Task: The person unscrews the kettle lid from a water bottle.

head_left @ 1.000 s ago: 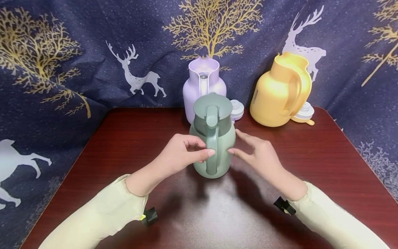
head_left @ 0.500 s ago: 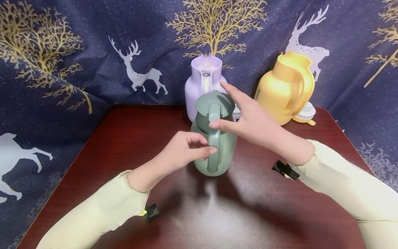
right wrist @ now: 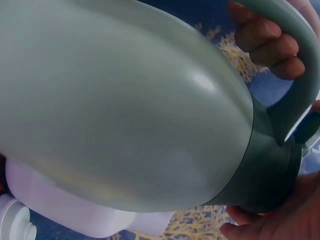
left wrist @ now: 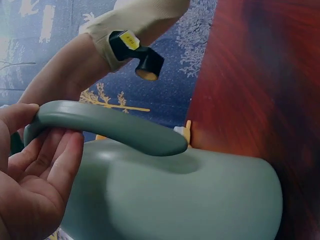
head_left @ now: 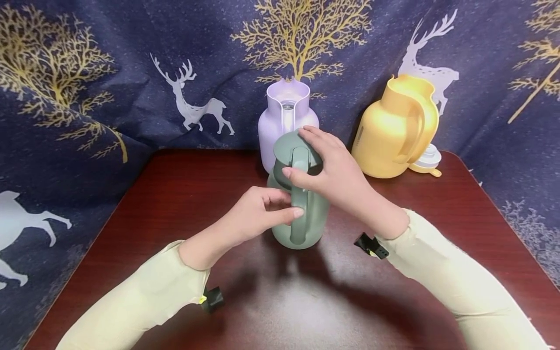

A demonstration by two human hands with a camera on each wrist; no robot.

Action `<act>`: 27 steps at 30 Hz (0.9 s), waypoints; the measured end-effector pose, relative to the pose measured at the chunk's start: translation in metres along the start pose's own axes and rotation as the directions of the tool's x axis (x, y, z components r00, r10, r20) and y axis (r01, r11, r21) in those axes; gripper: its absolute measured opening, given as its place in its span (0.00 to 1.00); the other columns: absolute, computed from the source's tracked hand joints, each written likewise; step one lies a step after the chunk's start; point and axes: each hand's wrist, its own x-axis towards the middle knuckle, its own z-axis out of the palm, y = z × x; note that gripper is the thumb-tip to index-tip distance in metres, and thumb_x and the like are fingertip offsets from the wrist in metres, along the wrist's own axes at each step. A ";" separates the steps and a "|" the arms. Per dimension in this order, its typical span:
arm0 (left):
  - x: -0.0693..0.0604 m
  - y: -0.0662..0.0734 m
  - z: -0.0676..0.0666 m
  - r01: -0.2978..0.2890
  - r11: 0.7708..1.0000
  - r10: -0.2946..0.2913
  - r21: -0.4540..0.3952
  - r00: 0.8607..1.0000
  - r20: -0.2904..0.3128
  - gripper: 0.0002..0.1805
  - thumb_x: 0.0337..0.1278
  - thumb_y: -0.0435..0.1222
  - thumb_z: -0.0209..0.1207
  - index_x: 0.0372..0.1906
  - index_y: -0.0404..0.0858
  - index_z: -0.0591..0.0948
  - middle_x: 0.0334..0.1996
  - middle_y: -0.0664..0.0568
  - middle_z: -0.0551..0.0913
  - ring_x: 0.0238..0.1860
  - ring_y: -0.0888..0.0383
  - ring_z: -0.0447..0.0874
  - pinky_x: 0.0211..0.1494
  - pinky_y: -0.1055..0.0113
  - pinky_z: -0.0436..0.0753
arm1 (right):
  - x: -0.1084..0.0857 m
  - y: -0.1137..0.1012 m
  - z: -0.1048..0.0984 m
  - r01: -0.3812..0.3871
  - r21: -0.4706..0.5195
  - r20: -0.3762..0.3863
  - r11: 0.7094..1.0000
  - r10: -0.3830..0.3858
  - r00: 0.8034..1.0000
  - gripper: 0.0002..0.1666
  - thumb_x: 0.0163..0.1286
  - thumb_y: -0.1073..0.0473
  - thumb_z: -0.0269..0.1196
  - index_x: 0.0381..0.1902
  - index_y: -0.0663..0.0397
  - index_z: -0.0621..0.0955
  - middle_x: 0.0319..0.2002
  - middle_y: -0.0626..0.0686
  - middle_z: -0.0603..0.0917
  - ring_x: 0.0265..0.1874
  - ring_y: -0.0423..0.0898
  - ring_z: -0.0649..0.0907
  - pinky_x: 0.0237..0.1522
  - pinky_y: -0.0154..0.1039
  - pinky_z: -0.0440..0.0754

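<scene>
A sage-green insulated jug (head_left: 318, 218) stands upright in the middle of the table, its handle (head_left: 299, 231) towards me. My left hand (head_left: 249, 214) holds that handle, thumb on the near side and fingers curled behind it. My right hand (head_left: 339, 170) grips the round green lid (head_left: 286, 144) from the right, with the thumb by the lid's lever and the fingers along its far edge. In the right wrist view, right fingertips (right wrist: 240, 222) show beside the dark neck (right wrist: 270, 170). The jug's spout side is hidden in the head view.
Behind the green jug stands a lavender jug (head_left: 268, 133) without its lid. A yellow lidless jug (head_left: 378, 138) is at the back right, with a white-and-yellow lid (head_left: 428, 158) beside it. A white stopper (right wrist: 17, 222) shows near the lavender jug. A patterned cloth (head_left: 175, 29) hangs behind.
My right hand has left the jug's right side, risen, and come in leftward onto the lid. My left hand stays on the handle. The green jug has stayed in place.
</scene>
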 end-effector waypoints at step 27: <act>-0.001 -0.004 0.002 -0.030 0.997 0.030 -0.065 1.000 0.005 0.13 0.62 0.34 0.63 0.44 0.27 0.85 0.32 0.47 0.89 0.33 0.67 0.84 0.46 0.64 0.88 | 0.023 0.042 -0.022 0.308 0.168 0.179 0.936 -0.336 0.925 0.42 0.64 0.56 0.66 0.76 0.50 0.69 0.79 0.54 0.67 0.79 0.52 0.65 0.80 0.54 0.60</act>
